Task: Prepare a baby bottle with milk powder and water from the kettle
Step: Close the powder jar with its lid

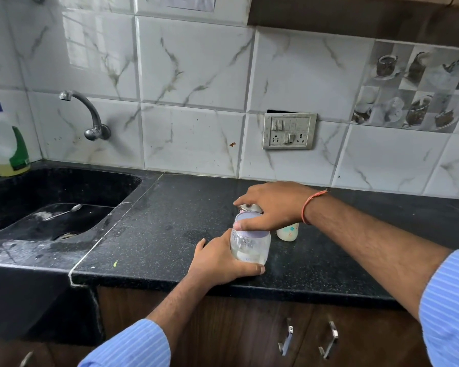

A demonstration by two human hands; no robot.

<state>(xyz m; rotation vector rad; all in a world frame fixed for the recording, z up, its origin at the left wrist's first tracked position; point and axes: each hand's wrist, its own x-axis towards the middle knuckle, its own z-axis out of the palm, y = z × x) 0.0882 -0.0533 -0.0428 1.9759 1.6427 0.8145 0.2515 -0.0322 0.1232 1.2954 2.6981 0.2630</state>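
On the black surface [154, 234], near its front edge, a clear jar [251, 247] with a lilac lid [252, 221] stood upright. The left hand [220, 263] wrapped around the jar's lower body, while the right hand [270, 207] gripped the lid from above. Just behind the jar sat a baby bottle [288, 231] and a metal-topped container [249, 207], mostly hidden. A spoon [64, 211] lay in the sink [19, 189] at left.

Clear glossy plastic jar [250, 247] under the grip, shiny metal lid [249, 207] behind (speckled polished stone counter [154, 234] below).
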